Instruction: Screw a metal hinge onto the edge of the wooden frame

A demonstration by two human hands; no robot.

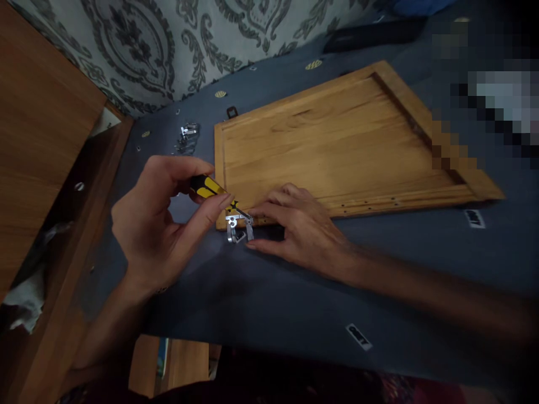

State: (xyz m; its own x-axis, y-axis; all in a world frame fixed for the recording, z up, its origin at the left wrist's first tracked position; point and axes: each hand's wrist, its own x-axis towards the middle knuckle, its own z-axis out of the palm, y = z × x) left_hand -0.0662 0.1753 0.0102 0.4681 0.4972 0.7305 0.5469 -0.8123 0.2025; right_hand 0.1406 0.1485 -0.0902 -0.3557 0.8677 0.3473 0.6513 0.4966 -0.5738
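My left hand (155, 224) is closed around the yellow and black handle of a small screwdriver (206, 186). The shaft points down to the right, its tip at a silver metal cabinet hinge (232, 225). That hinge sits on the near left corner of a wooden cabinet door (311, 134), which lies flat. From the right, my right hand (301, 230) pinches the hinge's arm between thumb and fingers. The screw under the screwdriver tip is too small to make out.
Another silver hinge (190, 131) and several loose screws (184, 147) lie beyond my left hand on the dark blue patterned cloth (269, 303). Wooden furniture (46, 140) stands at the left. A dark long object (374, 35) lies at the back, near a patterned wall covering (130, 45).
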